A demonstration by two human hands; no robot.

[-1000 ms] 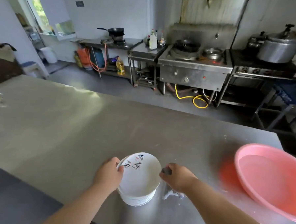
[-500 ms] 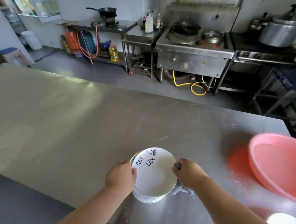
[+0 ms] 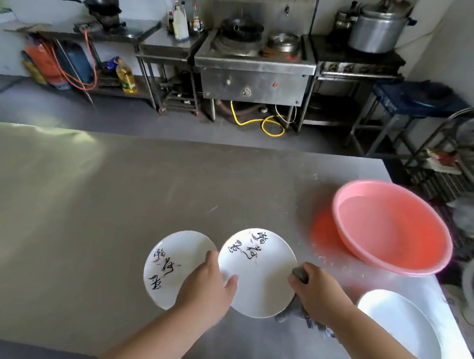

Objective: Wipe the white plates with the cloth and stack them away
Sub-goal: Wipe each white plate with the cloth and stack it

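A white plate with black calligraphy [image 3: 258, 273] is lifted over the steel table [image 3: 92, 199]. My left hand [image 3: 208, 285] grips its left rim, thumb on top. My right hand [image 3: 316, 290] holds its right rim together with a grey cloth [image 3: 302, 317] that hangs beneath. To the left, another white plate with the same writing [image 3: 171, 266] lies on the table, partly behind my left hand; what it rests on is hidden.
A pink plastic basin [image 3: 392, 228] sits at the table's right side. A large white dish [image 3: 398, 325] lies at the near right corner. Beyond the table are a steel stove [image 3: 252, 67], a big pot [image 3: 378, 30] and a wire rack [image 3: 451, 152].
The top plate has come off the stack and moved right, held in both hands; the plate below it is now uncovered. The camera has shifted so the basin sits nearer the middle.
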